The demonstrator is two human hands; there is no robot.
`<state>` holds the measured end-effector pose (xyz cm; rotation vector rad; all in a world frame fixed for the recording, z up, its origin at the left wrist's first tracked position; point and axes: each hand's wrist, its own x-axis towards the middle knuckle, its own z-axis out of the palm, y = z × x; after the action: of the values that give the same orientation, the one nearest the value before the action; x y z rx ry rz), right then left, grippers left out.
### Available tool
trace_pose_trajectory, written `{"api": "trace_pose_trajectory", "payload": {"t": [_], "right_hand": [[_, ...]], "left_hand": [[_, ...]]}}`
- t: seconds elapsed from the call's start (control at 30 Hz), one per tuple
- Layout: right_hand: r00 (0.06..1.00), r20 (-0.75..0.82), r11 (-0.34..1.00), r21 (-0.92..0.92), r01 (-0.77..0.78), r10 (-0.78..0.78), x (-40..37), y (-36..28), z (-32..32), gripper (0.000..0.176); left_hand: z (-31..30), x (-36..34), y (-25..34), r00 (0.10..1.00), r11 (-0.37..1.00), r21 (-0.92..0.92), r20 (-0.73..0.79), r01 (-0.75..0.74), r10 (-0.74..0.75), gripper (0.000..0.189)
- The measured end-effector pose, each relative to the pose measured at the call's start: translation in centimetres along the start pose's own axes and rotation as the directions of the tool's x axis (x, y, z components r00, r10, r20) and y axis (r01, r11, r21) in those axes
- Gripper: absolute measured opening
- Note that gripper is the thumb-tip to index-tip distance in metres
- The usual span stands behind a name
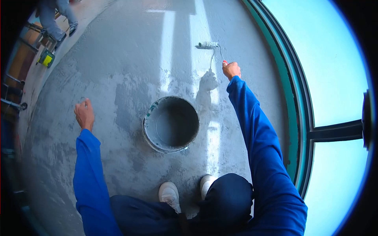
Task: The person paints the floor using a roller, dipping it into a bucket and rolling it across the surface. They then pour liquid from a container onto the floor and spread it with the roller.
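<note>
A paint roller [208, 45] with a wet grey sleeve is over the grey floor [130, 47] at the upper middle. My right hand [231, 70] is closed round its red-ended handle, and the roller's shadow falls on the floor below it. Between my arms stands a round bucket [171, 124], upright, its rim smeared with grey and some green; its inside is dark grey. My left hand [84, 114] is raised to the left of the bucket, apart from it, with the fingers curled together and nothing seen in them.
Tall windows [315, 59] with a green-and-black frame [293, 102] curve along the right. At the upper left are another person's legs [55, 19] and a black-and-yellow container [46, 59]. Wheeled equipment [13, 103] stands at the left edge. My white shoes [169, 193] are below the bucket.
</note>
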<state>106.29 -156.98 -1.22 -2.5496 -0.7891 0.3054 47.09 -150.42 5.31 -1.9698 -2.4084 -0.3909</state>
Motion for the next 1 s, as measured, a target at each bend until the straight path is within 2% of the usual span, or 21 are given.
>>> {"api": "trace_pose_trajectory", "payload": {"t": [0.13,0.23,0.3,0.4,0.47,0.53,0.6,0.67,0.77,0.83,0.87,0.93,0.97,1.0], "right_hand": [[0.999,0.05,0.999,-0.026,-0.019,0.021,-0.9,2.7,0.6,0.041],[0.992,0.061,0.994,-0.024,0.111,-0.109,-3.8,8.5,0.6,0.042],[0.988,-0.045,0.987,-0.07,0.147,-0.15,-8.2,12.4,-0.8,0.043],[0.984,-0.075,0.987,-0.018,0.162,-0.163,-15.5,18.0,-3.9,0.038],[0.986,-0.088,0.99,-0.044,0.137,-0.14,-20.6,21.4,-5.8,0.035],[0.991,-0.096,0.994,-0.054,0.093,-0.098,-26.3,24.4,-7.9,0.034],[0.988,-0.113,0.993,-0.06,0.097,-0.103,-31.9,27.8,-9.7,0.031],[0.999,-0.038,0.996,-0.089,0.018,-0.022,-37.0,29.4,-12.9,0.027],[0.999,0.038,0.99,-0.137,-0.03,0.036,-42.5,31.3,-17.5,0.026],[0.997,0.075,1.0,0.006,0.021,-0.022,-43.6,34.1,-18.8,0.028],[0.986,0.159,0.989,0.131,-0.063,0.042,-42.6,32.9,-20.5,0.033],[0.922,0.365,0.908,0.328,-0.26,0.132,-41.2,30.4,-23.8,0.045],[0.933,0.334,0.861,0.426,-0.276,0.134,-39.4,31.9,-20.4,0.036],[0.937,0.313,0.814,0.498,-0.299,0.154,-38.2,34.1,-17.6,0.031]], "left_hand": [[-0.4,0.0,1.8,0.998,0.998,-0.019,0.027,-0.051,0.052,0.05],[-0.9,-0.2,3.0,0.998,0.997,-0.045,-0.012,-0.062,0.061,0.049],[-1.1,-0.4,3.9,0.997,0.996,-0.055,-0.038,-0.075,0.072,0.049],[-0.1,0.6,4.2,0.978,0.977,-0.069,0.02,-0.204,0.206,0.05],[3.4,3.4,2.9,0.919,0.934,-0.28,0.26,-0.223,0.298,0.058],[3.5,2.5,5.0,0.796,0.918,-0.396,0.568,0.04,0.21,0.064],[-0.5,-1.1,9.8,0.652,0.94,-0.312,0.743,0.138,0.151,0.069],[-2.2,-2.3,12.3,0.577,0.95,-0.285,0.8,0.127,0.163,0.07],[-2.6,-1.6,12.8,0.595,0.925,-0.347,0.781,0.158,0.191,0.072],[-3.2,-2.0,12.4,0.649,0.928,-0.337,0.744,0.161,0.157,0.07],[-4.5,-1.7,12.3,0.686,0.929,-0.335,0.714,0.161,0.138,0.07],[-6.9,-1.9,12.8,0.683,0.952,-0.28,0.72,0.122,0.124,0.07],[-6.9,-2.9,12.7,0.659,0.963,-0.245,0.744,0.111,0.113,0.07],[-7.0,-2.8,12.7,0.654,0.961,-0.269,0.738,0.058,0.167,0.07]]}}
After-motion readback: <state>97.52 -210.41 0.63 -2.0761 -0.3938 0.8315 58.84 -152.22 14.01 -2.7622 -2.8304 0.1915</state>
